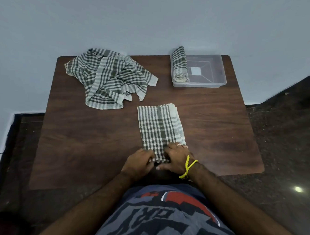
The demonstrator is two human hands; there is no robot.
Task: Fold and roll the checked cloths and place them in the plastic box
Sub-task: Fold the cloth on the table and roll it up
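- Both forearms reach forward from the near edge of the tabletop [78, 149], the hands side by side at the near end of the folded checked cloth [159, 128].
- The left hand [139, 163] lies knuckles up, its fingers curled onto the cloth's near left corner.
- The right hand [177, 159], with a yellow thread [188, 167] at the wrist, curls its fingers over the near right edge, thumb pointing left beneath.
- The cloth lies as a long strip running away from the hands.
- A rolled cloth [179, 67] sits at the left side of the plastic box [214, 84], far right.
- A loose heap of checked cloths [108, 78] lies far left.
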